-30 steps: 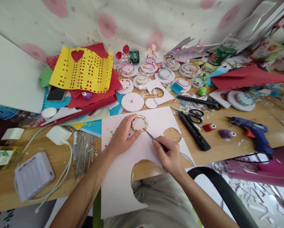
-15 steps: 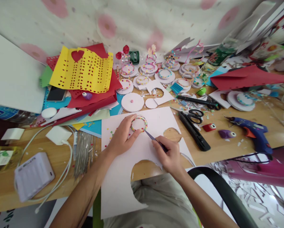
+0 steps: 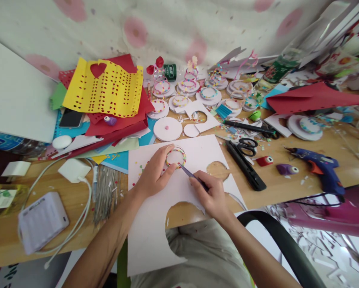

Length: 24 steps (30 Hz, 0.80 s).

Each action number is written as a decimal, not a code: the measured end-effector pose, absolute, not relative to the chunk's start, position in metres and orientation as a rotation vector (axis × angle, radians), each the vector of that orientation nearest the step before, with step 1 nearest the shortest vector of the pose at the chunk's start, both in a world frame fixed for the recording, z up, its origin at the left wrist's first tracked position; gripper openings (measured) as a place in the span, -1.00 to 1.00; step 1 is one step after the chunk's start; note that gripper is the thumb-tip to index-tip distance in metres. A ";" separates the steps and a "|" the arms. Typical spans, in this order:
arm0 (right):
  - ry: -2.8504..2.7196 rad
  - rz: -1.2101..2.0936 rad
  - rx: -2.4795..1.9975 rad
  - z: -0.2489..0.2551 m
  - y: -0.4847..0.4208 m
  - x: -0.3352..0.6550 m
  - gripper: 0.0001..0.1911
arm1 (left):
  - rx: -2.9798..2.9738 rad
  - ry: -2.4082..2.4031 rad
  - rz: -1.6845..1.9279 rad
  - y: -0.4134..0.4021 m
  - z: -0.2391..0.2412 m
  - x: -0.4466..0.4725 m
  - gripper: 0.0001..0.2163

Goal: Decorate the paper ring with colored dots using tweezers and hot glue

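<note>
On the white sheet (image 3: pixel 149 232) rests a colourful ring (image 3: pixel 184 153); the left hand (image 3: pixel 153 173) touches its left side, pinching or not, I cannot tell; the right hand (image 3: pixel 211 192) grips a pointed tool (image 3: pixel 190 173), tip at the ring; seemingly delicate adjusting, calling next for a steady tip.

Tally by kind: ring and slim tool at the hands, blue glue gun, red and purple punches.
Multicoloured round ring: 1
Slim dark pointed tool: 1
Blue plastic glue gun: 1
Small red punch: 1
Small purple punches: 2
Total: 6
</note>
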State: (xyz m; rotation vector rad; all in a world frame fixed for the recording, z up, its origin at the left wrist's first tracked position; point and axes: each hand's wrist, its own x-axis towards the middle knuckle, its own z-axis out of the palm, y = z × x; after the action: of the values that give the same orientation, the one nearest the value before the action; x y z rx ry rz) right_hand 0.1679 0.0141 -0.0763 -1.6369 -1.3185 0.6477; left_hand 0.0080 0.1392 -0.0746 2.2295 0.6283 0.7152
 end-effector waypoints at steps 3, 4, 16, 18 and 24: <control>-1.296 0.706 -1.638 -0.077 0.013 0.168 -0.63 | 2.224 0.618 0.707 0.139 -0.075 0.008 -0.59; -1.289 0.725 -1.635 -0.077 0.013 0.168 -0.63 | 2.224 0.618 0.707 0.139 -0.075 0.008 -0.58; -1.318 0.760 -1.626 -0.079 0.013 0.169 -0.63 | 2.214 0.617 0.681 0.140 -0.076 0.007 -0.58; -1.323 0.759 -1.636 -0.080 0.012 0.169 -0.64 | 2.214 0.616 0.677 0.140 -0.075 0.007 -0.58; -1.327 0.757 -1.642 -0.078 0.013 0.169 -0.64 | 2.212 0.608 0.680 0.140 -0.076 0.007 -0.58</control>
State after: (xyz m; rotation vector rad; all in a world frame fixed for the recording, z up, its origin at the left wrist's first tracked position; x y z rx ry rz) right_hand 0.1689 0.0130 -0.0783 -1.6421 -1.3268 0.7574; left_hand 0.0071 0.1403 -0.0759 2.2123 0.6077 0.6804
